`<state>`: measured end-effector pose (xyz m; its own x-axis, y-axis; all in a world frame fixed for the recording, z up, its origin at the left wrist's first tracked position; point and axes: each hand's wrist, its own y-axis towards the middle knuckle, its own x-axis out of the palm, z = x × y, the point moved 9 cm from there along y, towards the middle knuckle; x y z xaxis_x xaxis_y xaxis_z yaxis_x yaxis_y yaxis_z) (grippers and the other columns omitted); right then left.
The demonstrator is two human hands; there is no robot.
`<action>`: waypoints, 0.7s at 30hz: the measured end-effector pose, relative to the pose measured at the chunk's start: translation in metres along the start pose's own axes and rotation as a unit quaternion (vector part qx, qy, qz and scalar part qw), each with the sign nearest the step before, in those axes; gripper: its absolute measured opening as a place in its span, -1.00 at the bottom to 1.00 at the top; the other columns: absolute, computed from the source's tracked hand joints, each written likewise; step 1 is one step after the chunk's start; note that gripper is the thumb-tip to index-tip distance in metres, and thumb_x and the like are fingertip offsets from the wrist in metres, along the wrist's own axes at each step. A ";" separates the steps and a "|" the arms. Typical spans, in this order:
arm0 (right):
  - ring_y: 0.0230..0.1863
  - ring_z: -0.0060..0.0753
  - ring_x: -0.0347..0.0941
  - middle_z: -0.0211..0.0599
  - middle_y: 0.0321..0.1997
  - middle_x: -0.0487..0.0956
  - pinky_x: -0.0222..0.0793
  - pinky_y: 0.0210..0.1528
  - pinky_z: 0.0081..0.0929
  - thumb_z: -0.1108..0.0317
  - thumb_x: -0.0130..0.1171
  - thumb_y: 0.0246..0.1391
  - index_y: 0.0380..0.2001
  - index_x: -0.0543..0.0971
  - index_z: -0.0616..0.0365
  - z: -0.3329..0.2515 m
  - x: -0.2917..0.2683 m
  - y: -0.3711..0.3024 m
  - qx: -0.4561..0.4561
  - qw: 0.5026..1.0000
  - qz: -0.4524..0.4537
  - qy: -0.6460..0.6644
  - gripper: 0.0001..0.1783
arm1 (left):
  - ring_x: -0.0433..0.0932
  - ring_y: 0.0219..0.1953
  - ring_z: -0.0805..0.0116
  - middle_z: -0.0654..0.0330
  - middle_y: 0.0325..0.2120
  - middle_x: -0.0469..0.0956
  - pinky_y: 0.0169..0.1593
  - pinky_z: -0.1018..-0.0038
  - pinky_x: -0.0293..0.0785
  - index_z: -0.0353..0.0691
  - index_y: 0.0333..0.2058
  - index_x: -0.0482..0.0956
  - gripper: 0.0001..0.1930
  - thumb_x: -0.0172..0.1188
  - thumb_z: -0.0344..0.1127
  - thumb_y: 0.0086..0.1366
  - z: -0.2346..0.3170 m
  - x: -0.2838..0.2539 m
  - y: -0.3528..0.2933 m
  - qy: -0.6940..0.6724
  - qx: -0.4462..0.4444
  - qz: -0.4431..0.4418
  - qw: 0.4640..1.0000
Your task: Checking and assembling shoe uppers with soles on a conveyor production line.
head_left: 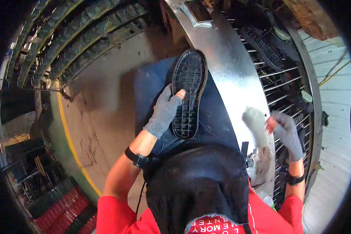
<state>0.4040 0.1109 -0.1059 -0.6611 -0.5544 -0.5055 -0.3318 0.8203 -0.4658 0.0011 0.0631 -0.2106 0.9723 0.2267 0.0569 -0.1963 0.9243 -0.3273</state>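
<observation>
A black shoe sole [190, 70] with a gridded, hollowed face lies lengthwise above my lap. My left hand [164, 113], in a grey fingerless glove, grips its left edge. The thumb presses on the gridded face, while the other fingers are hidden beneath the sole. To the right, my right hand [288, 130], gloved the same way, hangs over the join between a shiny metal ledge [232, 66] and a rack of metal rods. Its bare fingertips are curled in together and slightly blurred. Whatever they hold, if anything, does not show.
Another dark sole [263, 46] rests on the metal rods [280, 87] at the far right. A dark block [199, 11] sits on the ledge's far end. Crumpled wrapping [261, 162] lies by my right side. Racks [85, 35] of dark pieces stand at the far left.
</observation>
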 end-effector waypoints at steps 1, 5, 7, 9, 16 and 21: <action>-0.34 -0.61 0.61 -0.39 -0.39 0.70 0.53 -0.27 -0.55 0.27 0.23 0.34 -0.36 0.69 0.25 -0.008 0.027 -0.014 0.025 0.992 -0.099 0.073 -0.74 | 0.59 -0.19 0.48 0.23 -0.10 0.66 -0.07 0.48 0.59 -0.27 0.20 0.53 -0.64 0.19 -0.26 0.52 0.004 -0.002 -0.007 -0.002 -0.009 -0.001 1.000; -0.17 -0.28 0.71 -0.16 -0.17 0.76 0.58 -0.04 -0.38 0.22 0.31 0.31 0.06 0.69 0.21 -0.024 0.098 -0.067 -0.073 0.900 -0.429 -0.011 -0.64 | 0.53 -0.18 0.54 0.26 -0.08 0.64 -0.11 0.53 0.55 -0.32 0.20 0.50 -0.61 0.25 -0.28 0.50 0.058 -0.026 -0.064 0.171 0.031 0.033 0.984; -0.11 -0.21 0.71 -0.09 -0.09 0.75 0.56 0.01 -0.35 0.22 0.30 0.31 0.14 0.67 0.16 -0.031 0.113 -0.091 -0.148 0.887 -0.438 0.006 -0.59 | 0.62 -0.05 0.47 0.25 -0.12 0.69 -0.04 0.47 0.55 -0.30 0.00 0.68 -0.71 0.31 -0.24 0.43 0.085 -0.038 -0.100 0.245 -0.017 -0.080 0.966; 0.04 -0.06 0.67 0.04 0.09 0.69 0.53 0.11 -0.24 0.17 0.27 0.33 0.25 0.59 0.15 -0.061 0.118 -0.089 -0.133 0.931 -0.325 0.103 -0.50 | 0.65 -0.23 0.39 0.20 -0.30 0.70 -0.14 0.42 0.56 -0.30 -0.12 0.68 -0.76 0.25 -0.22 0.47 0.087 -0.038 -0.151 0.097 0.000 -0.332 0.938; 0.21 -0.01 0.59 0.08 0.19 0.65 0.46 0.24 -0.19 0.24 0.21 0.33 0.26 0.52 0.22 -0.131 0.134 -0.024 -0.269 0.904 -0.302 0.139 -0.50 | 0.63 0.03 -0.12 -0.05 0.04 0.62 0.09 0.15 0.56 -0.28 0.07 0.71 -0.31 0.58 0.14 0.13 0.128 -0.029 -0.220 0.111 0.105 -0.420 0.895; 0.09 -0.10 0.60 0.06 0.10 0.66 0.48 0.19 -0.19 0.33 0.16 0.31 0.19 0.54 0.24 -0.144 0.130 -0.026 -0.298 0.884 -0.281 0.227 -0.57 | 0.63 0.03 -0.11 -0.09 0.05 0.61 0.08 0.15 0.55 -0.18 0.08 0.74 -0.43 0.50 0.06 0.19 0.107 -0.031 -0.206 0.366 -0.051 -0.225 0.902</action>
<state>0.2297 0.0375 -0.0548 -0.4365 -0.8952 0.0905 -0.8994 0.4367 -0.0178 -0.0018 -0.1016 -0.0440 0.7814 -0.4612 -0.4203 0.2144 0.8310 -0.5133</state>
